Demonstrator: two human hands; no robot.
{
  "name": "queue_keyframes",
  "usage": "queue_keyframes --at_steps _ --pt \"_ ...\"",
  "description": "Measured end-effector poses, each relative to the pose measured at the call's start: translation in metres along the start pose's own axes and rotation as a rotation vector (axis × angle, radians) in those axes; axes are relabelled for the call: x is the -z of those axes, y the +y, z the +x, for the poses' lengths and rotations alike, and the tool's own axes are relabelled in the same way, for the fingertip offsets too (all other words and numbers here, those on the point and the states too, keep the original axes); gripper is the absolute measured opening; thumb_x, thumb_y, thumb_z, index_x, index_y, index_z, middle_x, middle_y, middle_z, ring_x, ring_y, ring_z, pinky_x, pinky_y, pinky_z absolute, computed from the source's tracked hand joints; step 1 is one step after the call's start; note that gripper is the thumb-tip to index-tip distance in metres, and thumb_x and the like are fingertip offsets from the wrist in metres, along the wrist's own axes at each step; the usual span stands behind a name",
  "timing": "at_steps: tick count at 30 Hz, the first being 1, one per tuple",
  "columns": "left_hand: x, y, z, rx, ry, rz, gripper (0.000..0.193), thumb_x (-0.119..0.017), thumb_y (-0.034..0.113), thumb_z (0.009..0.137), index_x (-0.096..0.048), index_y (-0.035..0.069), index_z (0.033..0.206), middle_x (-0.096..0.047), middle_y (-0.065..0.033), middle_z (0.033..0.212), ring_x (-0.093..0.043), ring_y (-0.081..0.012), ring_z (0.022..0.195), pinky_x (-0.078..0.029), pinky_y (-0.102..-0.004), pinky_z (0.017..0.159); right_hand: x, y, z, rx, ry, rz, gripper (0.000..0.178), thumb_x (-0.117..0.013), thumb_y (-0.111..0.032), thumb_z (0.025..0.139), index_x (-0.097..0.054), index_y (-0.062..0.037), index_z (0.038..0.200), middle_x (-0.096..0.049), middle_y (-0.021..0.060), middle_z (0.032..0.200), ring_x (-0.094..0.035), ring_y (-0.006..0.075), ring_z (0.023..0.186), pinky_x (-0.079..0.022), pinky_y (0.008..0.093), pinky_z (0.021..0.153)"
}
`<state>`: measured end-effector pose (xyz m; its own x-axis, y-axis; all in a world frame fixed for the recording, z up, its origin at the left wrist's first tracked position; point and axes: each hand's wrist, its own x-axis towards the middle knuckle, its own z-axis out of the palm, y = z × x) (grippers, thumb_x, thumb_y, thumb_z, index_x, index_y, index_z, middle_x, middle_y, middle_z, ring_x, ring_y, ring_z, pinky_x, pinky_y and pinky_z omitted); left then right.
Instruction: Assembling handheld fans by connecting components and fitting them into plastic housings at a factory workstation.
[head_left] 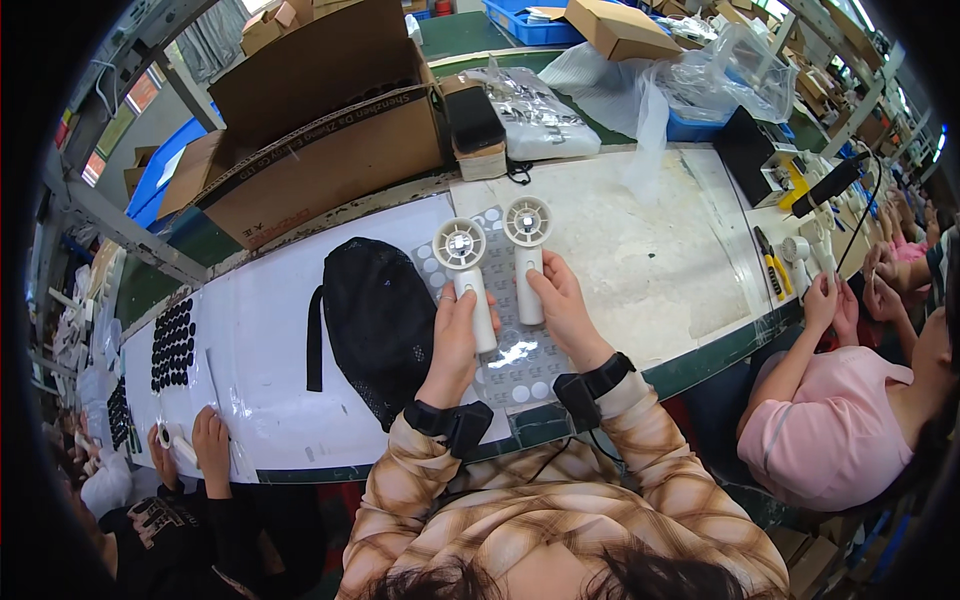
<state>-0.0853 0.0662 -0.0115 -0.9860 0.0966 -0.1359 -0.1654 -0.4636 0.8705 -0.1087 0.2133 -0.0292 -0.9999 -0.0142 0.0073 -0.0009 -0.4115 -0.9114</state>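
My left hand [455,338] is closed around the handle of a white handheld fan [472,281]. A second white handheld fan [528,262] is held by my right hand [567,302], its thumb lying along the handle. Both fans stand side by side, round heads pointing away from me, slightly apart. Beneath them lies a grey sheet of round pale stickers [515,372], partly covered by my hands and the fans. Just left of my left hand is a black mesh bag [375,320] with a strap.
A large open carton [330,150] stands at the back left. Behind the fans sit a dark phone-shaped block [474,118] and a plastic-wrapped pack [545,120]. Yellow-handled pliers [774,268] and a black box [752,155] are to the right. Co-workers sit on both sides.
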Motion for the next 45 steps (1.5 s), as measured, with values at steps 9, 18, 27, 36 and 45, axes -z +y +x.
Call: queue_keyframes --at_steps 9,18,27,36,45 --pt "0.037 -0.013 0.01 0.001 0.102 0.029 0.02 -0.041 0.021 0.095 -0.048 0.005 0.104 -0.055 -0.0038 0.083 -0.055 -0.0127 0.066 -0.046 -0.0237 0.058 -0.003 0.03 0.014 0.085 -0.04 -0.159 0.042 -0.05 -0.01 0.086 -0.04 0.0023 0.125 -0.051 0.0115 0.114 -0.048 0.0172 0.107 -0.04 0.0302 0.092" --pt "0.014 -0.009 0.006 -0.049 -0.018 -0.015 0.024 -0.041 0.021 0.094 -0.044 0.005 0.111 -0.052 -0.0061 0.089 -0.051 -0.0127 0.066 -0.043 -0.0238 0.059 0.008 0.019 0.003 0.099 -0.061 -0.427 0.045 -0.052 -0.013 0.081 -0.043 0.0021 0.123 -0.048 0.0197 0.113 -0.047 0.0283 0.108 -0.037 0.0346 0.094" --pt "0.014 -0.005 0.005 -0.037 0.001 0.006 0.024 -0.04 0.023 0.094 -0.044 0.005 0.109 -0.052 -0.0058 0.089 -0.051 -0.0125 0.066 -0.043 -0.0239 0.059 0.007 0.02 0.002 0.256 -0.06 -0.629 0.052 -0.055 -0.015 0.078 -0.04 0.0012 0.126 -0.044 0.0227 0.113 -0.044 0.0356 0.108 -0.036 0.0376 0.095" --pt "0.02 -0.009 0.007 -0.037 -0.003 -0.007 0.023 -0.041 0.022 0.094 -0.044 0.005 0.109 -0.053 -0.006 0.089 -0.051 -0.0128 0.066 -0.043 -0.0244 0.059 0.005 0.02 0.001 0.235 -0.057 -0.617 0.056 -0.056 -0.016 0.077 -0.037 0.0014 0.127 -0.043 0.0223 0.114 -0.044 0.0351 0.107 -0.037 0.0374 0.094" --pt "0.02 -0.009 0.008 -0.033 0.024 -0.002 0.028 -0.04 0.02 0.093 -0.041 0.005 0.117 -0.054 -0.0077 0.088 -0.052 -0.0136 0.065 -0.043 -0.0251 0.058 0.004 0.026 0.002 0.254 -0.043 -0.595 0.057 -0.056 -0.014 0.075 -0.037 0.0016 0.127 -0.042 0.0223 0.114 -0.043 0.0367 0.108 -0.037 0.0381 0.095"
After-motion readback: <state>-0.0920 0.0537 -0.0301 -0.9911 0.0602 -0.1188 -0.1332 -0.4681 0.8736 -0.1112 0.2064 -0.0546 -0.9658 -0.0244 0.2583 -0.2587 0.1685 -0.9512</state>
